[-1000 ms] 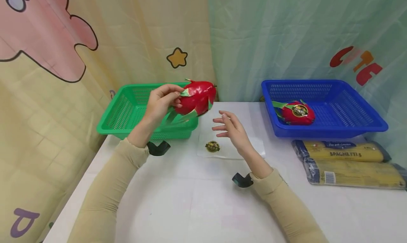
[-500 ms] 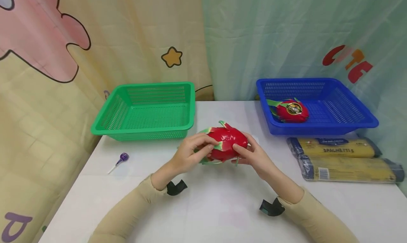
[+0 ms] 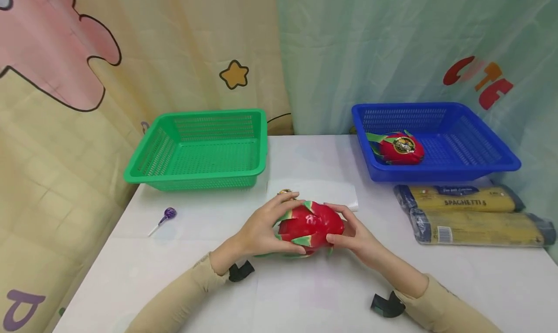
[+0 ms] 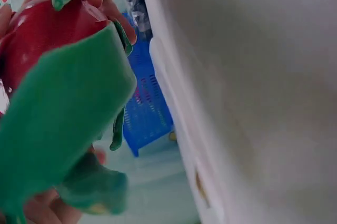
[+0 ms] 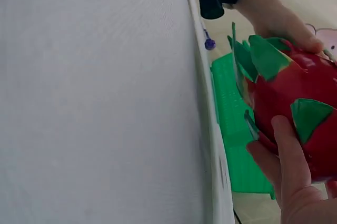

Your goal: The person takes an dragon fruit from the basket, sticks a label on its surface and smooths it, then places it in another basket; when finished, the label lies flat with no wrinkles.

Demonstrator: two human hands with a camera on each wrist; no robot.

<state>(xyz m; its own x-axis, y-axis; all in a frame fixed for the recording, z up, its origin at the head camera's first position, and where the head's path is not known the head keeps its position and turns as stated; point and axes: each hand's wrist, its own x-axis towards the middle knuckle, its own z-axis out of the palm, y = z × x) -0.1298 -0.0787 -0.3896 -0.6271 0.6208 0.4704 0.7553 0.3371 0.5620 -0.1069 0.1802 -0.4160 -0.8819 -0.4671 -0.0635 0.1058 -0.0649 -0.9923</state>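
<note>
A red dragon fruit (image 3: pixel 312 225) with green-tipped scales is held over the middle of the white table by both hands. My left hand (image 3: pixel 260 230) grips its left end, thumb low and fingers across the top. At the right end, my right hand (image 3: pixel 361 238) curls its thumb and fingers round the fruit. In the left wrist view, long green leaves (image 4: pixel 68 97) cover much of the dragon fruit (image 4: pixel 45 31) and part of the left hand. The right wrist view has the dragon fruit (image 5: pixel 305 87) between both hands. Just behind it lies a white plastic sheet or bag (image 3: pixel 327 191) with a gold-and-black sticker.
A green basket (image 3: pixel 196 182) stands at the back left. The blue basket (image 3: pixel 444 174) at the back right contains another dragon fruit (image 3: pixel 401 150) with a sticker. Two spaghetti packs (image 3: pixel 484 226) lie before it. On the left is a purple lollipop (image 3: pixel 169 214).
The dragon fruit has come from above the green basket, in my left hand alone, to the table's middle. My right hand has joined in holding it, and both hands have since shifted slightly lower.
</note>
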